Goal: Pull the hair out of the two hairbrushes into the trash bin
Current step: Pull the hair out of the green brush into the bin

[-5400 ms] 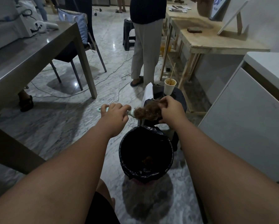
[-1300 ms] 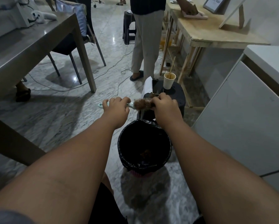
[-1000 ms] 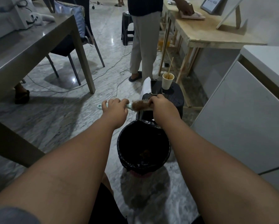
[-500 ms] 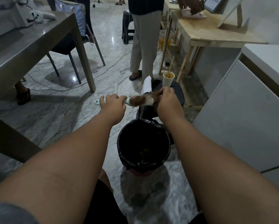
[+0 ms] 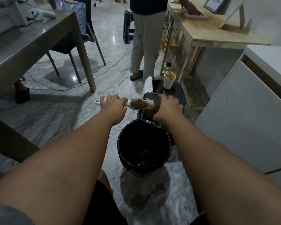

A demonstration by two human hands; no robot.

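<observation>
My left hand (image 5: 114, 105) grips the pale green handle of a round hairbrush (image 5: 145, 103), held level above and beyond the trash bin (image 5: 143, 144). Brown hair (image 5: 139, 103) still wraps the part of the brush head nearest the handle; the far bristles are bare. My right hand (image 5: 168, 107) sits at the brush's tip and holds a clump of pulled brown hair (image 5: 150, 112) that hangs under it. The bin has a black liner, and a little brown hair lies at its bottom. A second hairbrush is not visible.
A black stool (image 5: 177, 95) behind the bin carries a phone (image 5: 156, 86), a paper cup (image 5: 169, 80) with a stick and a white cloth. A person (image 5: 147, 38) stands beyond it. A grey table (image 5: 31, 44) is left, a wooden table (image 5: 206, 30) and white cabinet (image 5: 250, 114) right.
My right hand has drawn hair toward the brush tip, baring the far bristles, and now sits lower with a clump under it. The left hand keeps its grip on the handle.
</observation>
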